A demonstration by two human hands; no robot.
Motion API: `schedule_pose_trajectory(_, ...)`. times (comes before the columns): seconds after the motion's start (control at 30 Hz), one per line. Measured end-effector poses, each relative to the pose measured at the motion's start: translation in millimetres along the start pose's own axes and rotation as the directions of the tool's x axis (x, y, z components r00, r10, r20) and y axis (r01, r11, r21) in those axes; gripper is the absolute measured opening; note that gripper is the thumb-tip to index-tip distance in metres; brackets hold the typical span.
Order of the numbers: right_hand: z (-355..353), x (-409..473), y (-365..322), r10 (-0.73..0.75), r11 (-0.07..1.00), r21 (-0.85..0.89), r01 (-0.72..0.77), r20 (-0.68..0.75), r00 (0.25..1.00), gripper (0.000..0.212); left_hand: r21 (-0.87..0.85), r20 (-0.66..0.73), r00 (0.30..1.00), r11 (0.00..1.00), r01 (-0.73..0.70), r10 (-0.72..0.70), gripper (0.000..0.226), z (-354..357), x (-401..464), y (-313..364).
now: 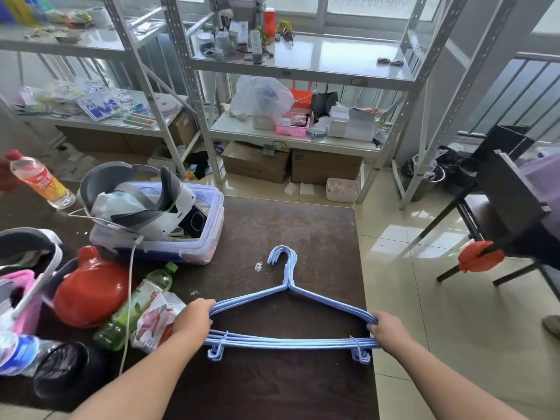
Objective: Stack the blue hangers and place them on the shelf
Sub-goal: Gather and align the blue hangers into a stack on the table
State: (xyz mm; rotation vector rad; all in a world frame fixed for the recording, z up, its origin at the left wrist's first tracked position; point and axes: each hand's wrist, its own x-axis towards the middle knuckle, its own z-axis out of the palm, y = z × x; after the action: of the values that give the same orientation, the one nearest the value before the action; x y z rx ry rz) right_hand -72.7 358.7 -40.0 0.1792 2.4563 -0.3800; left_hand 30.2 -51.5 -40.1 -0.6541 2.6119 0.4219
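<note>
Several light blue wire hangers (291,342) lie stacked together over the dark brown table (272,225), hooks pointing away from me. My left hand (194,321) grips the stack's left shoulder end. My right hand (389,330) grips the right shoulder end. The metal shelf unit (303,66) stands beyond the table's far edge, with a partly bare upper board.
A clear plastic bin (181,247) holding a headset sits at the table's left, with a red pot (91,292), a green bottle (136,307), a snack packet and a white cable beside it. Cardboard boxes rest under the shelves. A dark chair (509,207) stands on the tiled floor at right.
</note>
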Motion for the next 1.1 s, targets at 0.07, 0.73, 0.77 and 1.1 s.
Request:
schedule_pose_trajectory(0.07, 1.0, -2.6, 0.8, 0.018, 1.000, -0.004, -0.018, -0.004, 1.000, 0.006, 0.007, 0.012, 1.000, 1.000, -0.017, 0.017, 0.026, 1.0, 0.4, -0.2)
schedule_pose_trajectory(0.73, 12.4, -8.6, 30.8, 0.271, 0.919, 0.224, -0.323, 0.234, 0.934, 0.056, 0.009, 0.252, 0.944, 0.976, 0.218, -0.213, 0.050, 8.1, 5.6, -10.8)
schedule_pose_trajectory(0.77, 12.8, -9.1, 31.0, 0.283, 0.906, 0.249, -0.342, 0.243, 0.928, 0.059, 0.009, 0.246, 0.940, 0.971, 0.240, -0.235, 0.054, 7.0, 5.6, -9.8)
schedule_pose_trajectory(1.1, 11.3, -12.1, 29.5, 0.350, 0.853, 0.253, -0.457, 0.373, 0.859, 0.075, 0.039, 0.327, 0.884, 0.940, 0.340, -0.333, 0.078, -5.7, 3.7, -1.1)
